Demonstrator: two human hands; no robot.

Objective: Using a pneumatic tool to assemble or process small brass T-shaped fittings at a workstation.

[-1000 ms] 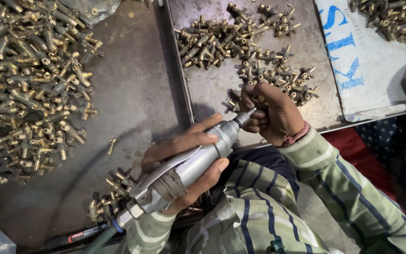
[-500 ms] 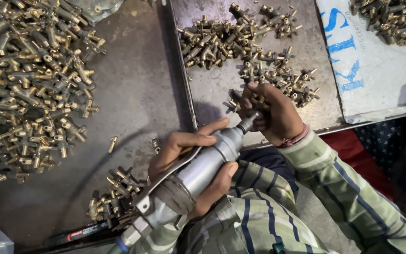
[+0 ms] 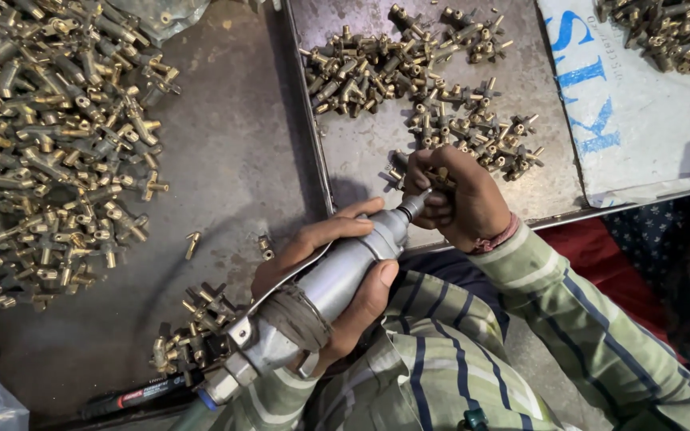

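From the head camera, the left hand [image 3: 325, 267] is wrapping its fingers fully around a silver pneumatic hand tool [image 3: 321, 291], thumb pressing its underside. The right hand [image 3: 457, 195] is curling its fingers closed on a small brass fitting [image 3: 441, 175], pressing it against the tool's tip just at the near edge of a shallow metal tray [image 3: 345, 160]. The tray is holding a scattered cluster of brass fittings [image 3: 417, 88]. A far larger heap of fittings [image 3: 49, 136] is lying on the desk [image 3: 225, 160] to the left, and a small pile [image 3: 193, 331] is sitting beside the tool's hose end.
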